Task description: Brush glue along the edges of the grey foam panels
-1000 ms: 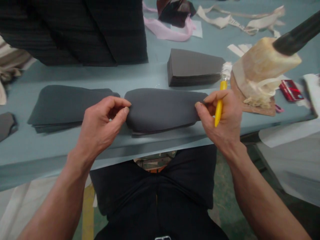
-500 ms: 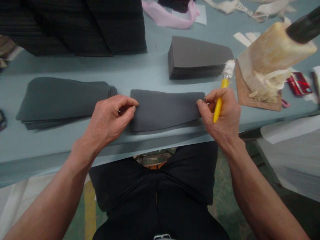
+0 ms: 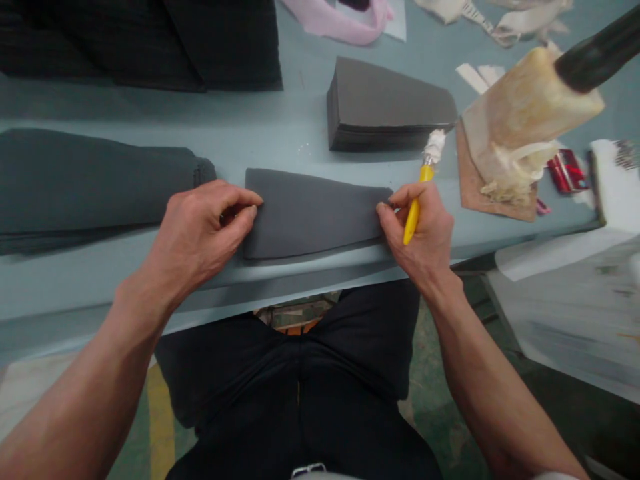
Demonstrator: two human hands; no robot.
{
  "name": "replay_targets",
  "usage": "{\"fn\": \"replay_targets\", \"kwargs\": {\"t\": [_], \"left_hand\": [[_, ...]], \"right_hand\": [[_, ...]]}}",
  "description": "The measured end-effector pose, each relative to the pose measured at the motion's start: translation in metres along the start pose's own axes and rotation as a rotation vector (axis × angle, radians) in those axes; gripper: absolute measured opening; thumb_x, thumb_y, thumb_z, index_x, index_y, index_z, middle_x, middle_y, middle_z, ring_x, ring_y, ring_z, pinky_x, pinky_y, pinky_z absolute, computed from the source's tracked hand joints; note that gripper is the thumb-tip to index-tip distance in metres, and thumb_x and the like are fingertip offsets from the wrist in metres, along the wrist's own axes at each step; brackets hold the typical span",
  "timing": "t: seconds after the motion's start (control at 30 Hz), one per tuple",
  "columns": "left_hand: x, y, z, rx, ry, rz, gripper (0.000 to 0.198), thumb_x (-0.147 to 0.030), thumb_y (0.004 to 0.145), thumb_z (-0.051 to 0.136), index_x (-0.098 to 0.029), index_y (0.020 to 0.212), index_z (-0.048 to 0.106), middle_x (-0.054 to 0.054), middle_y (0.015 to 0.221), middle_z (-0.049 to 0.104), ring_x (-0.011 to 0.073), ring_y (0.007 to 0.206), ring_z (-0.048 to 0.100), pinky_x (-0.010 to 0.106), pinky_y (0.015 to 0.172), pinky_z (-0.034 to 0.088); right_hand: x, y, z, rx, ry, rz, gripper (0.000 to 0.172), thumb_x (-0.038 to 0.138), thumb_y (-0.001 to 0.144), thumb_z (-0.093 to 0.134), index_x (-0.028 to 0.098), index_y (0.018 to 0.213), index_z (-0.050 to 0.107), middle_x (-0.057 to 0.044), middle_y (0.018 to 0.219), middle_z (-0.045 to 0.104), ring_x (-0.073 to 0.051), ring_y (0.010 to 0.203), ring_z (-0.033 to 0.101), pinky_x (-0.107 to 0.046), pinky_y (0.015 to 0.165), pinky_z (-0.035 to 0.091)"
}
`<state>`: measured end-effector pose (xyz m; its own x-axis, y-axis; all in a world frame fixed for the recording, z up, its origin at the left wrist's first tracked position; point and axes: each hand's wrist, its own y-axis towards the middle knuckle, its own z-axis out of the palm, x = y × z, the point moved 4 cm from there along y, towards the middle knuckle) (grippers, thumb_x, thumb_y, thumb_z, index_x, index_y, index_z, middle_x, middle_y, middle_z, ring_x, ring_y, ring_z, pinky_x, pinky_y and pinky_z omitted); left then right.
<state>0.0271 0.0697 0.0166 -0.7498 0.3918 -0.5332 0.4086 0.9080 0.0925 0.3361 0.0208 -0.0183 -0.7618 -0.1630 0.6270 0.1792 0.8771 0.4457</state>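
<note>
A grey fabric piece (image 3: pixel 313 212) lies flat near the front edge of the blue-grey table (image 3: pixel 280 143). My left hand (image 3: pixel 203 230) is closed, with thumb and fingers pinching the piece's left end. My right hand (image 3: pixel 420 230) is closed on a yellow-handled brush (image 3: pixel 419 193) with a whitish tip, and its thumb and forefinger pinch the piece's right end.
A stack of folded dark grey fabric (image 3: pixel 95 187) lies at the left. A neat pile of cut grey pieces (image 3: pixel 387 103) sits behind. A cream-coated pot with a black handle (image 3: pixel 530 110) rests on brown card at right. Black cloth (image 3: pixel 145 40) covers the far left.
The grey piece was bulged up between my hands; now it lies flat, stretched out. Both hands kept their pinch on its ends. The view shifted slightly to the right.
</note>
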Motion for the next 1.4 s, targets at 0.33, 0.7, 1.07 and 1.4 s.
{"fn": "replay_targets", "kwargs": {"t": [0.33,0.7,1.07,1.4], "left_hand": [[-0.001,0.0,0.006,-0.041,0.063,-0.008,0.034,-0.037,0.101,0.047,-0.021,0.11,0.075,0.004,0.094,0.068,0.0203,0.087,0.065,0.033,0.089,0.05],[0.006,0.0,0.006,-0.1,0.05,-0.04,0.037,-0.05,0.099,0.046,-0.027,0.106,0.075,0.002,0.09,0.068,0.0206,0.075,0.064,0.038,0.078,0.05],[0.021,-0.001,-0.009,-0.245,-0.04,-0.139,0.046,-0.065,0.077,0.06,-0.078,0.121,0.062,-0.008,0.101,0.077,0.0434,0.095,0.068,0.063,0.071,0.057],[-0.062,0.105,0.002,-0.127,0.071,0.408,0.026,-0.044,0.105,0.055,-0.028,0.12,0.07,0.007,0.122,0.078,0.0298,0.115,0.074,0.051,0.106,0.06]], "right_hand": [[-0.005,-0.004,0.004,-0.026,-0.043,-0.029,0.017,0.033,0.092,0.071,0.026,0.099,0.057,0.004,0.077,0.061,-0.014,0.059,0.055,-0.029,0.062,0.049],[-0.01,-0.009,-0.003,-0.061,-0.155,-0.095,0.009,0.03,0.099,0.067,0.024,0.099,0.059,0.005,0.074,0.062,-0.014,0.06,0.058,-0.027,0.066,0.049],[0.012,-0.004,-0.041,-0.139,-0.055,-0.186,0.013,0.017,0.1,0.064,0.028,0.106,0.06,0.002,0.079,0.074,-0.015,0.057,0.066,-0.029,0.057,0.052],[0.002,0.053,-0.06,-0.232,0.502,-0.023,0.036,0.056,0.113,0.046,0.026,0.124,0.062,0.004,0.074,0.064,-0.012,0.055,0.049,-0.027,0.053,0.042]]}}
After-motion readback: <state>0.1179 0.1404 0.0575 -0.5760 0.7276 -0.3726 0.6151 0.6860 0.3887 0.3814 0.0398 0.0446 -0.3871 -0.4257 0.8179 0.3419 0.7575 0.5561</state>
